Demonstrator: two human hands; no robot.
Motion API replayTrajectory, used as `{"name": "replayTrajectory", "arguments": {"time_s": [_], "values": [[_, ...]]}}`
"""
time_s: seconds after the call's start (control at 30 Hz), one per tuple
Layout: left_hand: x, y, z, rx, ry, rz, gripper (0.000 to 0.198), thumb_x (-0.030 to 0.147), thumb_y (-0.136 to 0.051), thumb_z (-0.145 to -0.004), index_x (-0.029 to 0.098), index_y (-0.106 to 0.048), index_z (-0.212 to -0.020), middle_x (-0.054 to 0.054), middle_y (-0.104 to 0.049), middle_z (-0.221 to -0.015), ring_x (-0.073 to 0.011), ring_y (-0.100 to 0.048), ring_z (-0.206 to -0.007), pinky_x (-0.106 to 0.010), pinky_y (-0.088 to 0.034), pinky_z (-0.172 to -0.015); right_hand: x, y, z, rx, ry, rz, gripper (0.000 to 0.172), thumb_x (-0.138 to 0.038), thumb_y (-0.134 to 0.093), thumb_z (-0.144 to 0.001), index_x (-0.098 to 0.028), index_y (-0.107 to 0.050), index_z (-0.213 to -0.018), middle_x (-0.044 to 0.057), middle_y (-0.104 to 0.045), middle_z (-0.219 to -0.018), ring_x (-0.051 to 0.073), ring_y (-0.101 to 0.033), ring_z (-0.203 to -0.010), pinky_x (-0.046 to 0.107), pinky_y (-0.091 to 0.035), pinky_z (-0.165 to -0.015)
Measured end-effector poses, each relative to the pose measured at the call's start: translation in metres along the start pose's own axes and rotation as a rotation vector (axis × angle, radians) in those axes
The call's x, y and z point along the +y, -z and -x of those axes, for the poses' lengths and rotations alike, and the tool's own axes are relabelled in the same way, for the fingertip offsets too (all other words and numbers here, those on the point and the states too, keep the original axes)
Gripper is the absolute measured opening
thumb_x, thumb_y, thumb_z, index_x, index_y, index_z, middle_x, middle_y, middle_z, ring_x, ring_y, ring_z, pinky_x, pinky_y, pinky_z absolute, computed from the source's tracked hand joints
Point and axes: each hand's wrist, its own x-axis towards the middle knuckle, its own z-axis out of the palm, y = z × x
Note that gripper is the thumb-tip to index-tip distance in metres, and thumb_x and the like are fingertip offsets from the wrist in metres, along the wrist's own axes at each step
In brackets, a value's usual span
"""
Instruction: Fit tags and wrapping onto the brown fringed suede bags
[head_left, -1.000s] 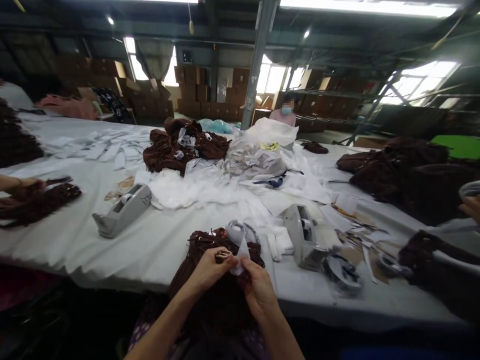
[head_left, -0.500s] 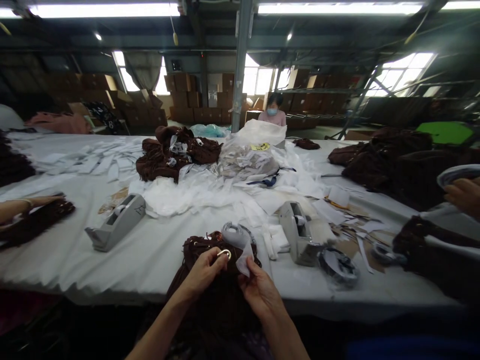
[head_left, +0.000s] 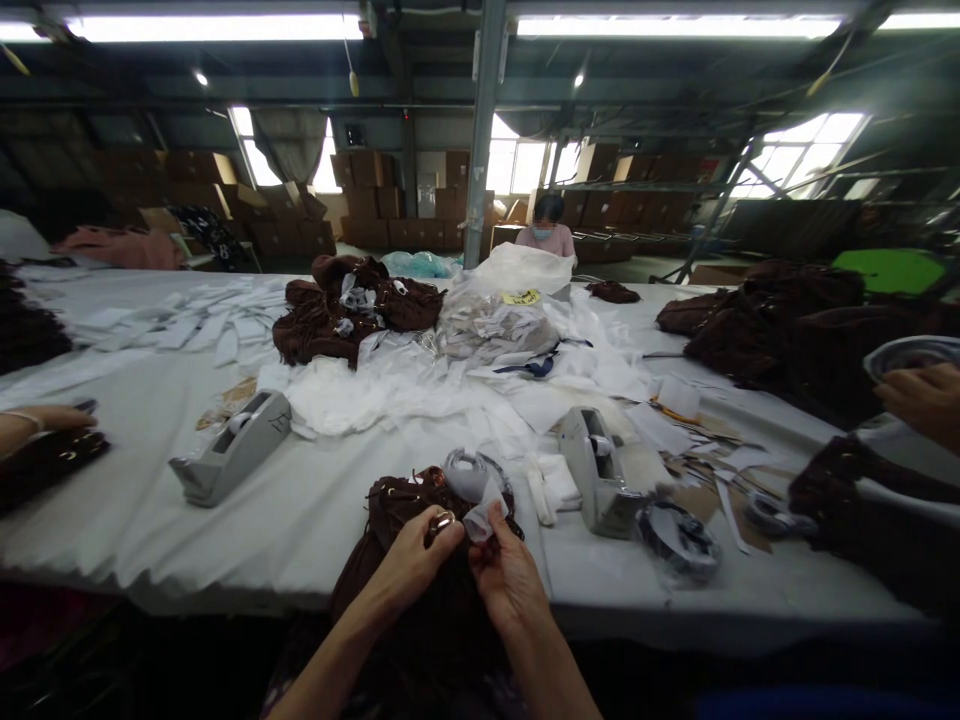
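A dark brown fringed bag [head_left: 390, 508] with gold eyelets lies at the table's front edge, directly before me. My left hand [head_left: 420, 556] pinches a gold metal clasp [head_left: 442, 519] above the bag. Between the thumb and fingers of my right hand [head_left: 513, 580] is a thin whitish wrapping sheet [head_left: 484, 512], its loose end standing up next to the clasp. Behind it, a clear-wrapped coil [head_left: 466, 474] rests on the bag. My hands nearly meet, and the fingers' undersides are hidden.
Grey tape dispensers stand left [head_left: 232, 448] and right [head_left: 596, 470] on the white-covered table [head_left: 315, 530]. A wrapped dark coil [head_left: 679, 538] lies beside the right one. Brown bags [head_left: 352, 305] and plastic are heaped behind. Co-workers' hands show at left [head_left: 45, 420] and right [head_left: 926, 395]; a masked person sits opposite.
My right hand has brought the sheet left and closer to the clasp. My left hand has turned the clasp and shifted slightly right. The co-worker's hand and brown item at left have moved outward.
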Motion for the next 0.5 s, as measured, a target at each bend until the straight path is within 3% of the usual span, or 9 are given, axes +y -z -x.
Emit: {"name": "replayTrajectory", "arguments": {"time_s": [0.13, 0.37, 0.5], "values": [[-0.005, 0.002, -0.004, 0.004, 0.028, 0.161, 0.04, 0.052, -0.034, -0.09, 0.019, -0.047, -0.073, 0.002, -0.044, -0.07, -0.0147, -0.039, -0.067, -0.026, -0.035, -0.065, -0.003, -0.001, 0.001, 0.005, 0.018, 0.003, 0.034, -0.036, -0.087, -0.059, -0.017, -0.064, -0.075, -0.003, -0.063, -0.062, 0.006, -0.053, -0.048, 0.016, -0.043, -0.041], [-0.003, 0.008, -0.009, -0.071, -0.026, 0.121, 0.027, 0.045, -0.048, -0.089, 0.018, -0.051, -0.085, 0.0, -0.051, -0.084, -0.016, -0.047, -0.08, -0.026, -0.037, -0.076, -0.007, -0.007, -0.001, -0.008, 0.103, -0.013, 0.036, -0.036, -0.087, -0.058, -0.016, -0.063, -0.076, -0.002, -0.065, -0.065, 0.008, -0.056, -0.051, 0.017, -0.043, -0.044], [-0.003, 0.005, -0.011, -0.126, -0.086, 0.1, 0.031, 0.048, -0.046, -0.091, 0.017, -0.049, -0.084, 0.0, -0.055, -0.077, -0.0138, -0.05, -0.07, -0.025, -0.039, -0.068, -0.014, -0.015, -0.001, -0.004, 0.151, -0.041, 0.038, -0.034, -0.088, -0.054, -0.014, -0.062, -0.074, -0.003, -0.064, -0.064, 0.008, -0.055, -0.052, 0.016, -0.043, -0.044]]}}
